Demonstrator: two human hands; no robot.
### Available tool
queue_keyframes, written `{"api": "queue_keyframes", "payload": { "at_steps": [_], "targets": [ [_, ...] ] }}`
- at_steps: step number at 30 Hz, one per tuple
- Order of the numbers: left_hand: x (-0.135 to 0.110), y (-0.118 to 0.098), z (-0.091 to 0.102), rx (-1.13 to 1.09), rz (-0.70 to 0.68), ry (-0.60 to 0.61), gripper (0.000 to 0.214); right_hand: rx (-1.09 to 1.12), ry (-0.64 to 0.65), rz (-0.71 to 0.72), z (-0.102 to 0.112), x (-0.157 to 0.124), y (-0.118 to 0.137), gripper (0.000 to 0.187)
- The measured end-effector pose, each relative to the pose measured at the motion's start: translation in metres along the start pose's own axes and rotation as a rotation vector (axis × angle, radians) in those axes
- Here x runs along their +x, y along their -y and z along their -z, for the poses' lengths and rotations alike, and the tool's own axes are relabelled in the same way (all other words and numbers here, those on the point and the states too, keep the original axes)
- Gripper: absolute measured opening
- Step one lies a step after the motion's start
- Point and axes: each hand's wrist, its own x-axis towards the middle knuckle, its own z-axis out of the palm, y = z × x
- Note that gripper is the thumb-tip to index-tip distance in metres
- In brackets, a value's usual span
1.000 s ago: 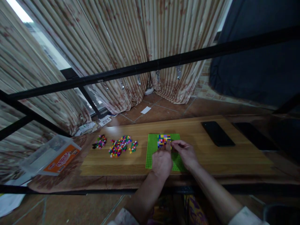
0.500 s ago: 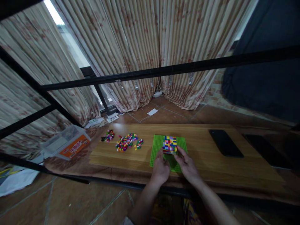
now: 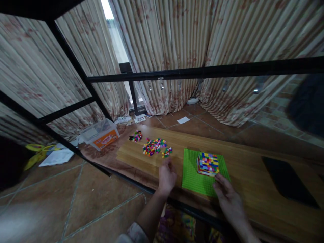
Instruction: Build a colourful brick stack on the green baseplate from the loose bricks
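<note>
A green baseplate [image 3: 194, 172] lies on the wooden table [image 3: 248, 175] with a multicoloured block of small bricks [image 3: 208, 163] built on its far part. My right hand [image 3: 227, 194] rests at the plate's near right corner, fingers stretched toward the block and holding nothing visible. My left hand [image 3: 166, 175] is left of the plate, near the pile of loose coloured bricks [image 3: 154, 147]; its fingers curl downward and I cannot see what, if anything, they hold. A smaller heap of bricks [image 3: 136, 136] lies further left.
A clear plastic box with an orange label [image 3: 102, 135] stands at the table's left end. A black phone [image 3: 288, 182] lies at the right. Black frame bars [image 3: 202, 71] cross the view. Striped curtains [image 3: 177, 50] hang behind. The floor below is tiled [image 3: 76, 202].
Both hands have left the brick block. My left hand has moved left toward the loose bricks; my right hand has drawn back to the plate's near corner. The view has swung left.
</note>
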Motion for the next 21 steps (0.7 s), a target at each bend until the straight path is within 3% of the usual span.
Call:
{"api": "queue_keyframes", "payload": {
  "at_steps": [3,10,16,21],
  "targets": [
    [0.021,0.011,0.021,0.224,0.013,-0.130,0.027,-0.044,-0.038,0.017,-0.006,-0.005,-0.003,0.062],
    [0.046,0.017,0.025,0.471,-0.057,-0.072,0.020,-0.085,-0.094,0.047,-0.011,-0.009,0.001,0.058],
    [0.042,0.015,0.027,0.423,-0.021,-0.049,0.019,0.047,-0.094,0.065,-0.009,-0.007,0.008,0.050],
    [0.018,-0.002,0.020,0.119,-0.056,0.067,0.016,0.037,-0.096,0.062,0.003,-0.003,0.012,0.043]
  ]
}}
